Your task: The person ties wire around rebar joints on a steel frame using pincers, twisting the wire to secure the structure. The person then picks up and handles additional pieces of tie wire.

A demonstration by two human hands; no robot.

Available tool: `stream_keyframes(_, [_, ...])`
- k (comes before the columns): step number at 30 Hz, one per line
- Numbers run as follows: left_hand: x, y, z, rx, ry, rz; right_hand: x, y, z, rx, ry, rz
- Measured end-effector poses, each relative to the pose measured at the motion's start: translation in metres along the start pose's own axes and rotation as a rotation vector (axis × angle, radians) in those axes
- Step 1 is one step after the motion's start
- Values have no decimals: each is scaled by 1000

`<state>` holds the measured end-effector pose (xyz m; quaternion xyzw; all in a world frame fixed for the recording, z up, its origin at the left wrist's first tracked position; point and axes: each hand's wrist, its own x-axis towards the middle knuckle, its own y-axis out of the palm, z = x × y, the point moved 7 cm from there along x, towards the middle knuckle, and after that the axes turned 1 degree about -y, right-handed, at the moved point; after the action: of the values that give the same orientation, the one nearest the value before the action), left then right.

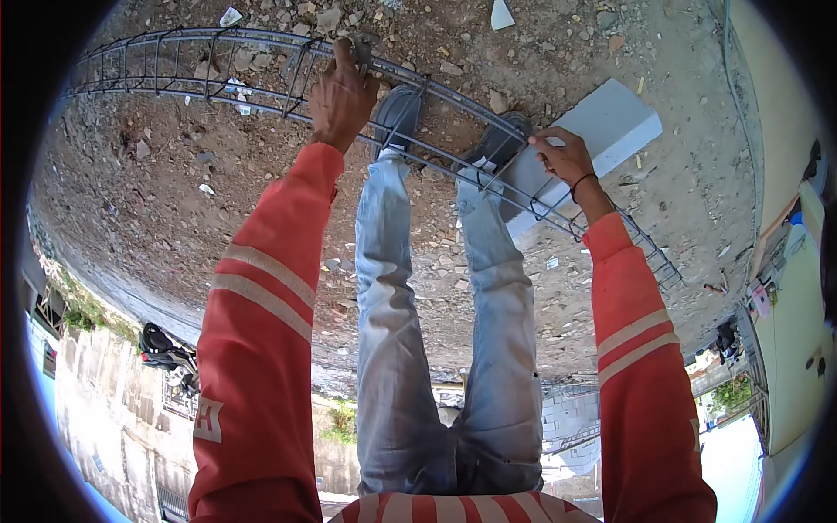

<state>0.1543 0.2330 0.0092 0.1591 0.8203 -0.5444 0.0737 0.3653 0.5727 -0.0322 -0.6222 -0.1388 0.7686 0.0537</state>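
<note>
A long cage of steel bars with tied stirrups (453, 103) runs across the view, over both shoes. My left hand (343, 100) is closed at its upper bars, left of the shoes, with a small grey metal piece (364, 50) at its fingertips; how it is gripped I cannot make out. Farther right, my right hand (565, 157) has its thumb and forefinger pressed together at an upper bar, and whatever is between them is too small to tell. The cage's right part passes beneath my right wrist.
A pale grey block (610, 126) lies on the ground under the cage's right part. Rubble and stones cover the dirt ground (218, 196). My dark shoes (398, 118) stand at the cage. Dark items (161, 349) lie by the wall at the far left.
</note>
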Motion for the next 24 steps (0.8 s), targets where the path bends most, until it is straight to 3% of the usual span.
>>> stream_keyframes(1, [3,9,7,44,-50,133,-6,-1,15,-291,-209,14])
stream_keyframes(2, [7,8,10,42,-55,129,-14,4,28,-582,-420,29])
stream_keyframes(3, [8,8,12,42,-29,124,-24,6,34,-588,-421,32])
stream_keyframes(5, [8,4,13,42,-6,123,-47,9,53,-1010,-464,-135])
stream_keyframes(8, [11,-25,1,82,-25,75,-29,20,43,-1241,-408,-141])
stream_keyframes(12, [7,-73,-33,-187,50,-91,-22,16,57,-1256,-401,-66])
stream_keyframes(14, [2,-74,-52,-248,30,-118,-19,13,63,-1258,-293,107])
stream_keyframes(17, [-4,-36,-76,-764,-256,141,-55,15,123,-1303,-451,-4])
stream_keyframes(19, [-10,-15,-112,-1064,-385,184,-53,14,144,-396,-626,335])
stream_keyframes(20, [-12,-10,-130,-1221,-476,183,-70,14,157,-404,-620,337])
stream_keyframes(22, [-12,-24,-166,-1266,-407,249,-113,20,178,295,-313,538])
stream_keyframes(24, [-9,-15,-184,-1303,-336,311,-100,2,176,190,-348,568])
